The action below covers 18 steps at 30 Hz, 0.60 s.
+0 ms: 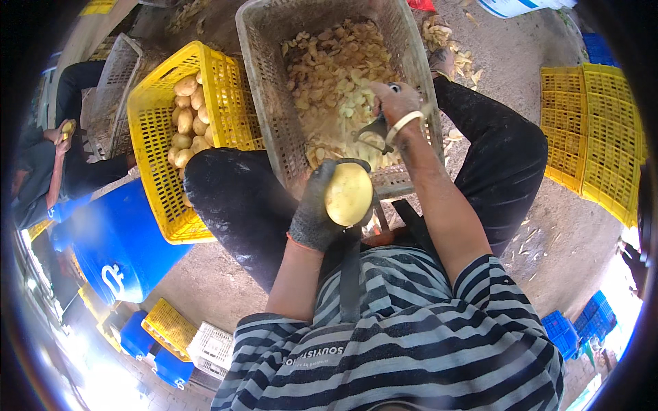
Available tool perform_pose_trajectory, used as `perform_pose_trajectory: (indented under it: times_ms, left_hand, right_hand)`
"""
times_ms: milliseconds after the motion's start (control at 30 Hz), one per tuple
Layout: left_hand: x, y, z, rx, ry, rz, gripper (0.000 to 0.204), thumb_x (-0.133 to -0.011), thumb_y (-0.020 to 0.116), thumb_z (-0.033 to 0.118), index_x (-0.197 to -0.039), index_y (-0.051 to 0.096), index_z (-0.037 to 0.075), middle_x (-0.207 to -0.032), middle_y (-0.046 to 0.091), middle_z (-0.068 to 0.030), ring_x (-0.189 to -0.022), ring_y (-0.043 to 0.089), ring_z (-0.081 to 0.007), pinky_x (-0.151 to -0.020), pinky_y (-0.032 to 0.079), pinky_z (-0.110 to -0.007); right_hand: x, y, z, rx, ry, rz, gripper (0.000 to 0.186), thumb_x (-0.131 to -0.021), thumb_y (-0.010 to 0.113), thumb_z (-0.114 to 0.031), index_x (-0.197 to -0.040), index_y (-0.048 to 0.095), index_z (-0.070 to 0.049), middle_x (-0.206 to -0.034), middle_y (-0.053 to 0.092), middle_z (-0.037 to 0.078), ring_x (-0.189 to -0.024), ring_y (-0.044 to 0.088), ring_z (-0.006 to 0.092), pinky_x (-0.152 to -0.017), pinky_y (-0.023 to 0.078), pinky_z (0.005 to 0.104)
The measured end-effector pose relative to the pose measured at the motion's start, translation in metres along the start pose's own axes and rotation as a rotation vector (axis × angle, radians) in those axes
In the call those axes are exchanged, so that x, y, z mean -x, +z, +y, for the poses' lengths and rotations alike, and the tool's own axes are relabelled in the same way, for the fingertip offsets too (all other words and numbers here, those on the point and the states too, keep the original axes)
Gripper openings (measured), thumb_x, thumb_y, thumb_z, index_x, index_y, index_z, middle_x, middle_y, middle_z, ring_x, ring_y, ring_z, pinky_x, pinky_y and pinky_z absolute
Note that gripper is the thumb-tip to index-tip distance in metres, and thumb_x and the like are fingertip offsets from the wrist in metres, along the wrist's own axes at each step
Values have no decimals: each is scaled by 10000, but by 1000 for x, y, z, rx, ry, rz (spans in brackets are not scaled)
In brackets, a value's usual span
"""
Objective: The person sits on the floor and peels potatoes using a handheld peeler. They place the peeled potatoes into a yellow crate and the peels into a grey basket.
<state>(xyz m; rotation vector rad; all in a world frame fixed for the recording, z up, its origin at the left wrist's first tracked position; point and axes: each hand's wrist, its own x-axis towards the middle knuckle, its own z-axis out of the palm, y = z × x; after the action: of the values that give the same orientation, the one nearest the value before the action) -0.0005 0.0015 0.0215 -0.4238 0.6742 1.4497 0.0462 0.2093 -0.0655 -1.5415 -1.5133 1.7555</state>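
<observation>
Grey-brown floor [572, 236] spreads around you; your gloved left hand [317, 214] curls around a pale, seemingly peeled potato [348, 195], while your right hand [399, 103] closes on a blurred peeler [374, 132] above the grey crate [262, 82] of peelings [336, 68]. You seem between peeling strokes; next calls for turning any leftover skin towards the blade, before reaching for the yellow crate [152, 130].

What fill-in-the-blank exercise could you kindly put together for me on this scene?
1. Unlike the right hand, the left hand wears a dark ____.
2. The left hand holds a peeled ____.
3. The latticed crate beside the left knee is coloured ____.
4. The grey crate contains many thin ____.

Missing words: glove; potato; yellow; peelings.
</observation>
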Motion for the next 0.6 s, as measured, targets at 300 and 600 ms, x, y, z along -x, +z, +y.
perform_pose_trajectory:
  times_ms: [300,600]
  left_hand:
    - [-16,10,2,76,165,65,509,-928,462,477,-1171,522,34,-957,627,-132,-829,643,-264,-722,554,-386]
    - [-21,-2,-1,109,219,124,330,-910,533,341,-1066,562,51,-956,625,-106,-858,634,-231,-779,535,-364]
  right_hand:
    - [80,-12,-73,-358,55,-108,272,-760,683,-215,-706,523,-2,-537,520,52,-426,488,135,-403,390,278]
    - [104,14,-68,-206,37,-275,253,-768,657,-207,-698,520,-7,-479,478,38,-398,444,128,-400,329,268]
